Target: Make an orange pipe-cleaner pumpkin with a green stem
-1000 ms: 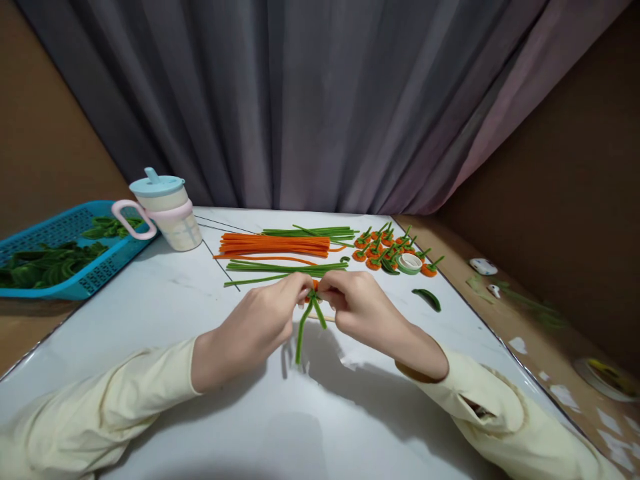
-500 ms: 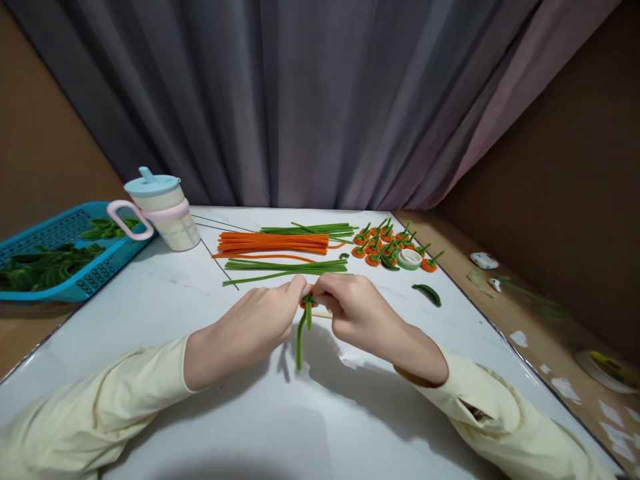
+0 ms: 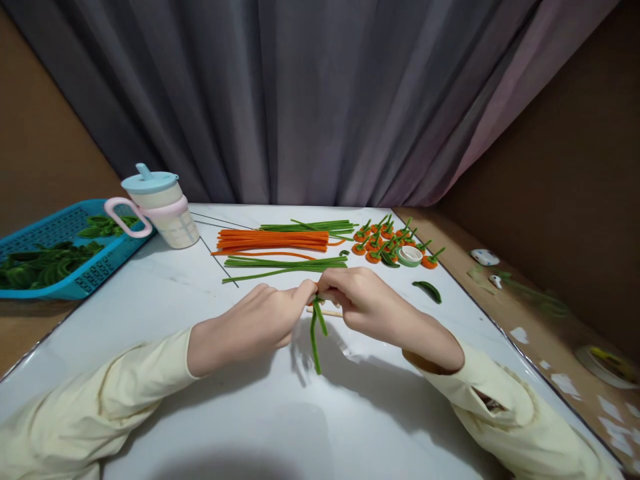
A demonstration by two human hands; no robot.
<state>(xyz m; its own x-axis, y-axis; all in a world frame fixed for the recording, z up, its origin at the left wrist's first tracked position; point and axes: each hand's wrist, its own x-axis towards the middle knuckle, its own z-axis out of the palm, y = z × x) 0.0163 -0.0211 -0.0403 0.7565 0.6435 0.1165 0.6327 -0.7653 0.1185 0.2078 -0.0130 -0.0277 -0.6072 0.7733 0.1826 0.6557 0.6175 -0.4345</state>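
Observation:
Fingertips of my left hand (image 3: 257,320) and my right hand (image 3: 375,303) meet over the middle of the table, both closed in a pinch on one small pipe-cleaner piece. Its green pipe-cleaner ends (image 3: 316,333) hang down below the fingers, and only a trace of orange shows between them. Most of the piece is hidden by my hands. Under the right fingers lies a thin wooden stick (image 3: 325,312). Beyond my hands are green pipe cleaners (image 3: 285,265), a bundle of orange pipe cleaners (image 3: 273,240) and another green bundle (image 3: 310,227).
Several finished orange-and-green pieces (image 3: 374,255) stand at the back right, around a roll of tape (image 3: 410,255). A dark green leaf shape (image 3: 427,291) lies nearer. At left are a cup with a straw (image 3: 173,217) and a blue basket (image 3: 75,287) of green leaf shapes. Behind hangs a grey curtain (image 3: 300,100).
Both hands, still pinching the piece, have shifted slightly to the right. The hanging green ends have swung right and spread further apart.

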